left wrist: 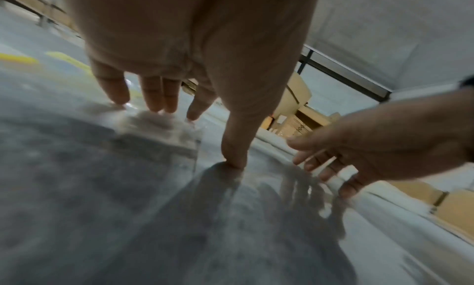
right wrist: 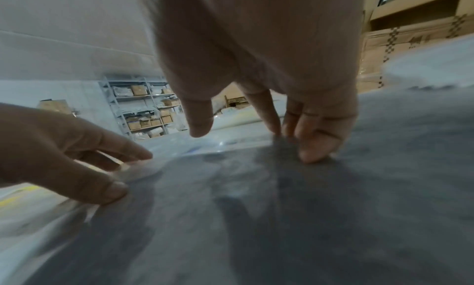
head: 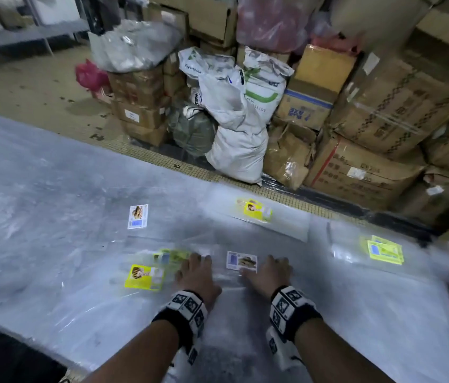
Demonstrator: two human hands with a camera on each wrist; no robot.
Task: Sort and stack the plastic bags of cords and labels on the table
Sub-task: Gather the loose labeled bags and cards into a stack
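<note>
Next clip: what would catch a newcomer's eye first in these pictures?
Probably the two hands, left hand and right hand, spread flat side by side on a clear plastic bag at the near middle of the grey table. Next, the bright yellow labels just left of the hands, with more at the right edge. Behind the table looms a wall of cardboard boxes and white sacks.

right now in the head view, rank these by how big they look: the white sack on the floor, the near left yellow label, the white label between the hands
1. white sack, by far the largest.
2. near left yellow label.
3. white label between the hands, a little smaller than the yellow one, though blur makes that margin unsure.
</note>
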